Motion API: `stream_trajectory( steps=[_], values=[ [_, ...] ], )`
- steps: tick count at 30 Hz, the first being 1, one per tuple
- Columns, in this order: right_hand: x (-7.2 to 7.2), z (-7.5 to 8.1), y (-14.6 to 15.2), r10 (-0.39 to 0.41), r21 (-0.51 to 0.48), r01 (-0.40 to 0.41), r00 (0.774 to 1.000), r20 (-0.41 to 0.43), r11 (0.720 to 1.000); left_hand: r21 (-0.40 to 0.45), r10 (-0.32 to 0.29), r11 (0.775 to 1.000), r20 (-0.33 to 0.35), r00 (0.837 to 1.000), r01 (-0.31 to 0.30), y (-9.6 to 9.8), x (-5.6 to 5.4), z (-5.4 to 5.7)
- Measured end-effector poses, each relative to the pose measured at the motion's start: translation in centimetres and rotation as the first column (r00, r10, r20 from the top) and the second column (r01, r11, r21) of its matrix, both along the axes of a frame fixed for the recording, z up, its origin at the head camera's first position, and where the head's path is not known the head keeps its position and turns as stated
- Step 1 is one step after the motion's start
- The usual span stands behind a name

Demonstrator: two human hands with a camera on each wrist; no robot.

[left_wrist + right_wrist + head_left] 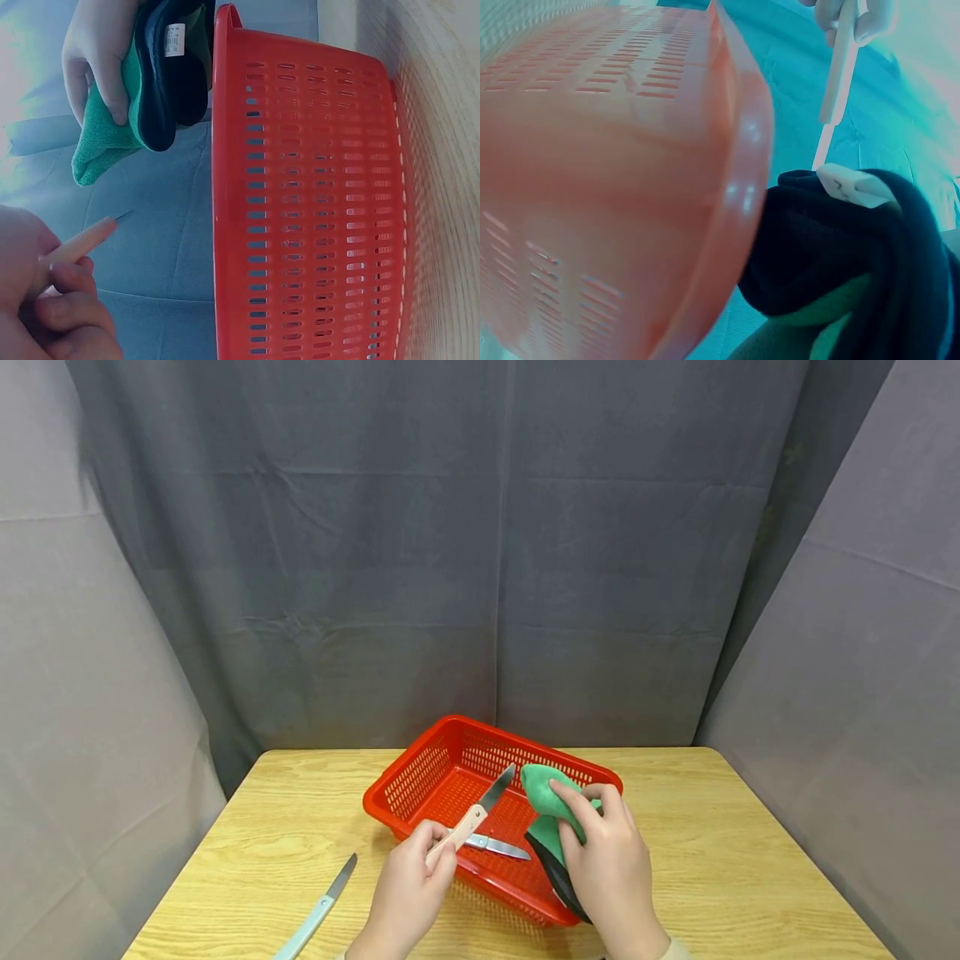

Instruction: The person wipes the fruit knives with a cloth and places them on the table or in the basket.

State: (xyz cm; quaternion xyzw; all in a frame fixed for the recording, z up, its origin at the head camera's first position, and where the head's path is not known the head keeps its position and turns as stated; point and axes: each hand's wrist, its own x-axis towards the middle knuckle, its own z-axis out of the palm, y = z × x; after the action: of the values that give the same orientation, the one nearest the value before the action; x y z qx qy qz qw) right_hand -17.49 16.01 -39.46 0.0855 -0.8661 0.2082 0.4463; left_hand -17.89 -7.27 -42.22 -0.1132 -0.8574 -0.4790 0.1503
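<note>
My left hand (412, 885) grips a knife (466, 828) by its beige-pink handle, its blade slanting up and to the right over the red basket. In my right hand (611, 864) is a bunched green cloth (546, 789) with a black border; a white tag (175, 40) shows on it in the left wrist view. The cloth's upper end is close to the blade tip, a small gap apart in the head view. A second knife (504, 847) with a pale handle lies low over the basket's floor, its handle end hidden behind my left hand.
The red perforated plastic basket (386, 808) stands on a wood-grain table (720, 843), turned at an angle. Left of it, near the front, a knife with a pale blue handle (306, 933) lies on the tabletop. Grey curtains (390, 568) hang behind and at both sides.
</note>
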Motion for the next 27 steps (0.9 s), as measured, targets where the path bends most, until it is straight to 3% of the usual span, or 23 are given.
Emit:
stream_trajectory(
  steps=[10, 27],
  values=[
    [0.4, -0.2, -0.3, 0.022, 0.029, -0.023, 1.0, 0.008, 0.999, 0.011, 0.013, 1.0, -0.046, 0.999, -0.012, 0.0, -0.2, -0.5],
    [0.1, -1.2, -1.3, 0.049, 0.068, -0.054, 0.997, 0.061, 0.996, 0.06, -0.034, 0.998, -0.042, 0.999, 0.036, 0.1, -0.4, -0.9]
  ],
)
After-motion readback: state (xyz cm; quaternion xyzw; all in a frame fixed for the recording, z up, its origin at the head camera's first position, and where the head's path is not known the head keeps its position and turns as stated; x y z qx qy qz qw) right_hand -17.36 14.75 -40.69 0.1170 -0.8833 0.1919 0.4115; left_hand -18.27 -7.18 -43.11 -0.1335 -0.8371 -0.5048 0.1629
